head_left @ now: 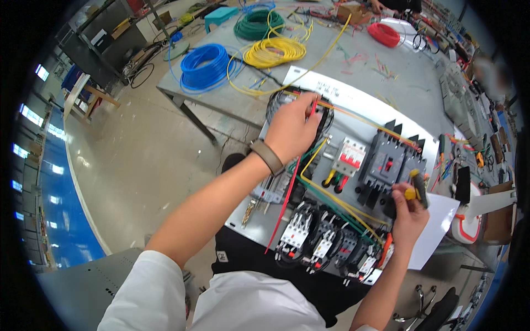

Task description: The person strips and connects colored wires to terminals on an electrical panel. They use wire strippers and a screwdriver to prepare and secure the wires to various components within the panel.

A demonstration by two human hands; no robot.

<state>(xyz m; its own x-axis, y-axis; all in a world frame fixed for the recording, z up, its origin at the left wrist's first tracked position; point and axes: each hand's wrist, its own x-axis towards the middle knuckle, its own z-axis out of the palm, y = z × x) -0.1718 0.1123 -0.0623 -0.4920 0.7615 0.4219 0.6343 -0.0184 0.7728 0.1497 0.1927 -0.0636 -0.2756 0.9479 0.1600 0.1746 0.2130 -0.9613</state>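
Observation:
My left hand (292, 129) is closed over the far left part of a white mounting panel (353, 91), pinching a red wire (286, 201) whose long end hangs toward me. Beneath that hand lies a bundle of black wires (326, 118). At the panel's right side, the fingers of my right hand (407, 218) are closed around a hand tool with yellow-and-black handles (419, 187); its working end is hidden. Between my hands sit a small white breaker with red levers (349, 157) and a large dark grey breaker (386, 163). Several contactors (295, 234) line the near edge.
Coils of blue (204, 66), green (258, 25), yellow (274, 52) and red wire (383, 34) lie farther back on the grey table (331, 60). White paper (436, 231) lies right of the panel. Assorted tools (480, 157) crowd the right side. Another person's hand (378, 5) shows at the far edge.

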